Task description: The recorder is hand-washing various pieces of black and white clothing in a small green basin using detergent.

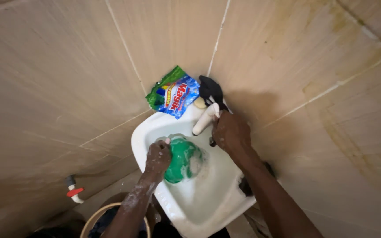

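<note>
My left hand (158, 157), soapy to the wrist, grips a green plastic cup (181, 159) lying on its side in the white sink (208, 202). Suds cling to the cup and the basin beside it. My right hand (231, 134) is closed around the handle of the white tap (204, 119) at the back of the sink. Whether water runs from the tap cannot be seen.
A blue and green detergent sachet (172, 92) leans in the tiled wall corner behind the sink, next to a black object (210, 89). A wall valve with a red handle (74, 191) sits lower left. A round bucket (94, 218) stands below the sink.
</note>
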